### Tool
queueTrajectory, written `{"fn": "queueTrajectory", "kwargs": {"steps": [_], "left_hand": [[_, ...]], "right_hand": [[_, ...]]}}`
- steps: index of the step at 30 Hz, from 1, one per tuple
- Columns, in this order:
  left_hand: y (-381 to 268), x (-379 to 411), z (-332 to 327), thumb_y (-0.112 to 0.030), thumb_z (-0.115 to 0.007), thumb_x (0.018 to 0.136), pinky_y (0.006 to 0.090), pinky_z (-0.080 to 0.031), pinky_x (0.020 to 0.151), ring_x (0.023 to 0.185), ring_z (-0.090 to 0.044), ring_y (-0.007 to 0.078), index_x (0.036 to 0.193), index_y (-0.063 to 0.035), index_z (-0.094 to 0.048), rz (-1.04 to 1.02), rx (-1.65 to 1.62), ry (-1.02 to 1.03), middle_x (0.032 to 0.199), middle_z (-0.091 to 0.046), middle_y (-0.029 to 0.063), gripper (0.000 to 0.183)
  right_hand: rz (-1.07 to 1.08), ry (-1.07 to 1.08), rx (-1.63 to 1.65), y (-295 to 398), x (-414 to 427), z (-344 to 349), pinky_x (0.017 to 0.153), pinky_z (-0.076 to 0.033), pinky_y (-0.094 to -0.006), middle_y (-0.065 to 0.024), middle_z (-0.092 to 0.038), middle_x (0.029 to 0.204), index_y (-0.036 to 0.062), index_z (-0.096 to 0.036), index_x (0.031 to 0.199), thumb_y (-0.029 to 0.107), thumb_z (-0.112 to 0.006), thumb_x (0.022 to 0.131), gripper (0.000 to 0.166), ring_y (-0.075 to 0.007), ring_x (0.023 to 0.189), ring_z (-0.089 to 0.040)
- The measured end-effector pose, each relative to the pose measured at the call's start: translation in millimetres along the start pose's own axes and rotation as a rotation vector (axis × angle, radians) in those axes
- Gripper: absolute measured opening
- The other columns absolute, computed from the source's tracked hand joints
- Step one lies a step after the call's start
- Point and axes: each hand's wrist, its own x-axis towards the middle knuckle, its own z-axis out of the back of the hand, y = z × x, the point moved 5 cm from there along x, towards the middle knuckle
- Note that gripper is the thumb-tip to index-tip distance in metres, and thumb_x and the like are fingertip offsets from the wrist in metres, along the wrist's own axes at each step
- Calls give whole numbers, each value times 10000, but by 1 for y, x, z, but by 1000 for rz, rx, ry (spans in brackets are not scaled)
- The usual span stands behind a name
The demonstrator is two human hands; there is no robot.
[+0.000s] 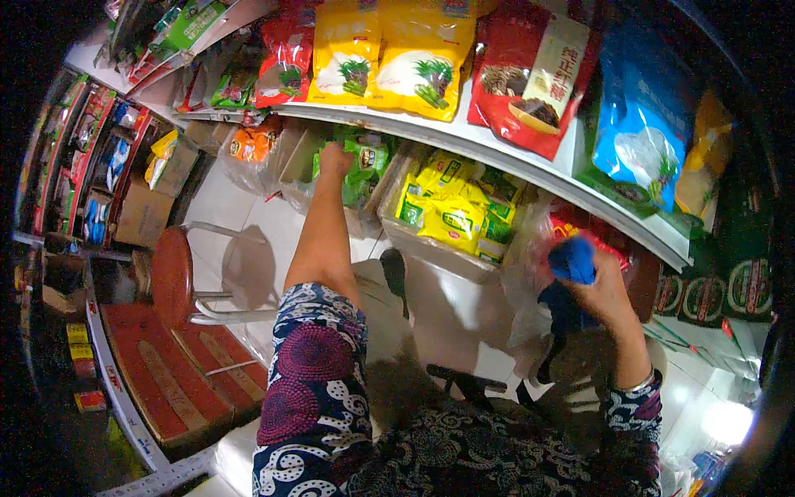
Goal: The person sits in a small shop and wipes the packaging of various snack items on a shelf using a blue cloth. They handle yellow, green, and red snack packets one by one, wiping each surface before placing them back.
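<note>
My left hand (pixel 335 160) reaches down into a cardboard box of green packets (pixel 370 163), its fingers curled against them. Whether it grips a packet is hidden from this side. In my right hand (pixel 605 287) is a blurred blue item (pixel 570 258), perhaps a bunched cloth, with darker blue material hanging below. That hand is over a clear plastic bag (pixel 525 310) and beside red packets (pixel 562 217). Between my hands stands an open carton of yellow and green packets (pixel 450 214).
Above the boxes runs a white shelf (pixel 435 127) holding yellow bags (pixel 422 56), a red bag (pixel 528 81) and a blue bag (pixel 640 124). A round-topped stool (pixel 172 276) and a brown carton (pixel 180 373) lie left. Orange packets (pixel 253 144) sit in plastic.
</note>
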Motion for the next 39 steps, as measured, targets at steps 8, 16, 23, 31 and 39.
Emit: {"fn": "queueTrajectory", "kwargs": {"steps": [8, 16, 23, 31, 39], "left_hand": [[15, 36, -64, -144, -626, 664, 441, -475, 804, 918, -580, 432, 1080, 15, -533, -46, -421, -248, 939, -623, 251, 456], [19, 31, -89, -203, -731, 632, 450, -492, 745, 849, -603, 399, 909, -12, -635, -120, -98, 12, 878, -634, 223, 350], [-12, -2, -31, -126, -695, 660, 438, -468, 792, 848, -591, 375, 931, -28, -624, -287, -126, -175, 851, -619, 210, 296], [-55, -76, 89, -40, -629, 714, 438, -453, 727, 854, -566, 413, 895, 2, -567, -546, -250, -57, 874, -604, 224, 196], [-160, -212, 164, -60, -581, 860, 216, -372, 624, 698, -406, 64, 785, -17, -489, -305, -1097, -52, 708, -436, -12, 125]], "right_hand": [[97, 22, -1, -3, 22, -17, 705, -491, -284, -66, -660, 851, 76, -635, 949, -4, -669, 700, 264, -137, 769, -624], [247, 4, 25, 19, 35, -27, 639, -500, -296, -97, -632, 782, 61, -608, 918, -1, -634, 725, 205, -152, 704, -626], [17, 90, 104, 8, 34, -29, 716, -485, -298, -92, -642, 861, 58, -597, 1020, 36, -659, 740, 288, -173, 791, -613], [258, 2, 315, 29, 38, -34, 642, -462, -276, -35, -598, 783, 47, -603, 975, 174, -683, 793, 236, -123, 709, -546], [-270, 134, 992, 32, 22, -53, 696, -516, -289, -65, -624, 973, 89, -520, 1172, 382, -589, 874, 424, -166, 844, -615]]}}
